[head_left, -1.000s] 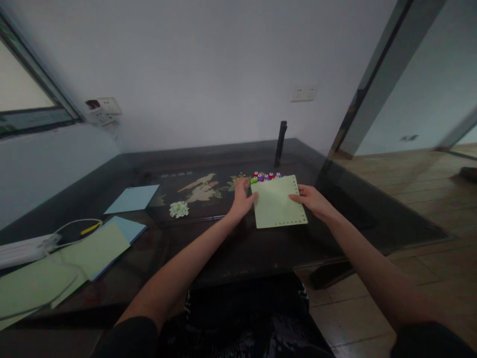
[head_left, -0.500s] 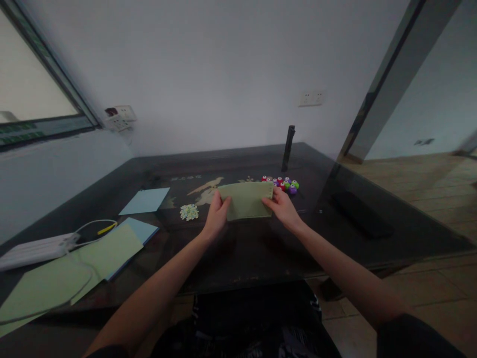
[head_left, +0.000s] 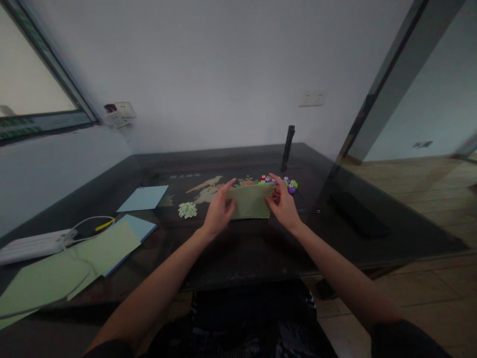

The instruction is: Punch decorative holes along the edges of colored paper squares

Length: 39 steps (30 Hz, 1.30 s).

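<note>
A pale green rectangular sheet (head_left: 250,201) is held up over the dark table, with small marks like holes along its bottom and right edges. My left hand (head_left: 219,209) grips its left end, thumb in front and the other fingers partly behind. At the right end my right hand (head_left: 282,205) pinches the sheet between thumb and fingers, with the index finger lifted. Just behind that hand lie several colourful balls with eye-like spots (head_left: 291,188), partly hidden by the sheet. A small pile of pale pieces (head_left: 187,210) lies left of my left hand.
Light blue sheets (head_left: 143,198) and larger green sheets (head_left: 108,248) lie on the left, beside a white power strip (head_left: 33,247) with a cable. A black upright stick-like object (head_left: 287,148) stands at the back. A dark flat object (head_left: 357,215) rests on the right.
Both hands have shifted their grip on the sheet. The left hand has moved inward over its left end, and both index fingers have lifted. The sheet now slopes slightly.
</note>
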{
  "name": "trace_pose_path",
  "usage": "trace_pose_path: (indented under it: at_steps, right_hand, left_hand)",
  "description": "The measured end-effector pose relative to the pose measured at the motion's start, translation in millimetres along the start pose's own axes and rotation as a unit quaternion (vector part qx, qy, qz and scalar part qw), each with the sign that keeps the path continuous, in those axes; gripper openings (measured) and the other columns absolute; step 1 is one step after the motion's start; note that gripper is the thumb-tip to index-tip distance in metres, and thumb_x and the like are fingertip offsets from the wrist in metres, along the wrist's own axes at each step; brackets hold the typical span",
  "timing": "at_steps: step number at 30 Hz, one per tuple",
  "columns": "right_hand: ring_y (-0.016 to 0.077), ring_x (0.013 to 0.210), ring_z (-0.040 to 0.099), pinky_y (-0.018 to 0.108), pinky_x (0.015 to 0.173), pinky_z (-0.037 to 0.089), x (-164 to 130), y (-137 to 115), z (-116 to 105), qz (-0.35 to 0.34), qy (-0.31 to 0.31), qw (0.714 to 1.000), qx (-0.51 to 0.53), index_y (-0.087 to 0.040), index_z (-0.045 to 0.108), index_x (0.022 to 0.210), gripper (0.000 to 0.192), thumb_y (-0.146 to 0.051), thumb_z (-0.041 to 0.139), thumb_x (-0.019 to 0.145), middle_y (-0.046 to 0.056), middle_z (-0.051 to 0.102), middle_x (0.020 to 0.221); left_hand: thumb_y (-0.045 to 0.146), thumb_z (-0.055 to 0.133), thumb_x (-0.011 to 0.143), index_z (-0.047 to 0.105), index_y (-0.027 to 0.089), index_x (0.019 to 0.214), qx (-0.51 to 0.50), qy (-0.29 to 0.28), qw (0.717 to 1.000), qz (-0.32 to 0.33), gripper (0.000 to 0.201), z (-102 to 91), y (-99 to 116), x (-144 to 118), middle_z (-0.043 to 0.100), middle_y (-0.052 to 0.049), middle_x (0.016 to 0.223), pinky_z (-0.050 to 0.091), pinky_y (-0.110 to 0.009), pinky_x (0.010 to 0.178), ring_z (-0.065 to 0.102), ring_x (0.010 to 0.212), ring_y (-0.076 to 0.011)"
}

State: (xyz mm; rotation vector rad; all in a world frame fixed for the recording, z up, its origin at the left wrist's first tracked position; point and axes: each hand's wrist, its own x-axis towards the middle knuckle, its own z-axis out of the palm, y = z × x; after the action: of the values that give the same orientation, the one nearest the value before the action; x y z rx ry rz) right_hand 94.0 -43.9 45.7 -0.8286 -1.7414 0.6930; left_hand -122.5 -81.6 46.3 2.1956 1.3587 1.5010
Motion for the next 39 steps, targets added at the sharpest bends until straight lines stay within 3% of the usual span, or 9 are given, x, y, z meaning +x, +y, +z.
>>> trace_pose_path:
  at_steps: [3, 6, 13, 18, 22, 25, 28, 32, 39]
  right_hand:
    - [0.0242, 0.111, 0.055, 0.041, 0.090, 0.049, 0, -5, -4, -0.054, -0.005, 0.996, -0.070, -0.030, 0.038, 0.136, 0.055, -0.020, 0.050, 0.084, 0.005, 0.049, 0.134]
    - [0.0235, 0.117, 0.051, 0.043, 0.095, 0.045, 1, -5, -6, -0.080, -0.013, 0.991, -0.107, -0.031, 0.047, 0.130, 0.045, -0.020, 0.047, 0.086, 0.002, 0.053, 0.131]
    - [0.0224, 0.114, 0.054, 0.044, 0.097, 0.044, 1, -4, -7, -0.092, -0.017, 0.989, -0.114, -0.032, 0.046, 0.131, 0.044, -0.021, 0.046, 0.088, 0.001, 0.053, 0.131]
    - [0.0239, 0.117, 0.051, 0.045, 0.098, 0.043, 0, -6, -8, -0.074, -0.022, 0.992, -0.099, -0.032, 0.049, 0.128, 0.042, -0.022, 0.047, 0.087, 0.001, 0.054, 0.131]
    - [0.0241, 0.111, 0.055, 0.043, 0.093, 0.046, -1, -5, -3, -0.026, -0.011, 0.999, -0.022, -0.030, 0.038, 0.134, 0.053, -0.023, 0.052, 0.083, 0.005, 0.052, 0.130]
    - [0.0227, 0.103, 0.058, 0.042, 0.091, 0.047, -1, 1, 3, 0.041, -0.025, 0.997, 0.057, -0.029, 0.026, 0.137, 0.062, -0.025, 0.054, 0.082, 0.007, 0.057, 0.118]
    - [0.0212, 0.104, 0.058, 0.040, 0.093, 0.047, -2, 10, 10, 0.072, -0.030, 0.992, 0.100, -0.029, 0.029, 0.131, 0.056, -0.028, 0.054, 0.081, 0.006, 0.057, 0.115]
    - [0.0206, 0.109, 0.055, 0.039, 0.096, 0.045, -4, 19, 18, 0.065, -0.016, 0.993, 0.098, -0.027, 0.038, 0.122, 0.043, -0.030, 0.052, 0.082, 0.006, 0.056, 0.117]
    - [0.0211, 0.110, 0.054, 0.039, 0.098, 0.044, -5, 19, 19, 0.056, -0.011, 0.995, 0.084, -0.026, 0.040, 0.122, 0.040, -0.031, 0.050, 0.084, 0.007, 0.057, 0.116]
  left_hand:
    - [0.014, 0.047, 0.085, 0.039, 0.024, 0.133, 0.028, -0.012, 1.000, 0.008, 0.050, -2.4, 1, 2, 0.051, -0.009, 0.129, 0.040, -0.040, 0.099, 0.050, 0.117, -0.0213]
    - [0.014, 0.046, 0.085, 0.045, 0.023, 0.127, 0.028, -0.012, 1.000, 0.005, 0.043, -4.1, -1, 3, 0.055, -0.009, 0.122, 0.041, -0.040, 0.098, 0.051, 0.114, -0.0210]
    - [0.015, 0.046, 0.085, 0.040, 0.025, 0.133, 0.017, -0.020, 1.000, 0.008, 0.050, -7.3, -2, 4, 0.052, -0.009, 0.128, 0.043, -0.039, 0.096, 0.051, 0.114, -0.0212]
    - [0.015, 0.046, 0.085, 0.047, 0.024, 0.127, -0.010, -0.032, 0.999, 0.001, 0.043, -7.8, -2, 4, 0.055, -0.008, 0.123, 0.045, -0.040, 0.094, 0.053, 0.111, -0.0213]
    - [0.018, 0.049, 0.085, 0.027, 0.026, 0.139, -0.110, -0.003, 0.993, -0.051, 0.060, -0.7, -3, 2, 0.054, -0.009, 0.123, 0.047, -0.038, 0.091, 0.056, 0.105, -0.0197]
    - [0.020, 0.047, 0.086, 0.013, 0.027, 0.142, -0.189, 0.004, 0.977, -0.101, 0.066, 7.2, -4, -1, 0.056, -0.009, 0.118, 0.048, -0.038, 0.091, 0.058, 0.100, -0.0181]
    - [0.021, 0.047, 0.086, 0.023, 0.027, 0.137, -0.213, 0.010, 0.970, -0.121, 0.057, 12.4, -5, -3, 0.051, -0.008, 0.124, 0.046, -0.038, 0.094, 0.054, 0.108, -0.0186]
    - [0.022, 0.046, 0.086, 0.039, 0.025, 0.126, -0.184, 0.017, 0.975, -0.121, 0.041, 13.5, -6, -5, 0.047, -0.007, 0.126, 0.042, -0.038, 0.098, 0.050, 0.112, -0.0192]
    - [0.024, 0.043, 0.087, 0.041, 0.024, 0.122, -0.161, 0.004, 0.979, -0.122, 0.035, 11.6, -1, -6, 0.050, -0.006, 0.123, 0.039, -0.037, 0.100, 0.049, 0.114, -0.0192]
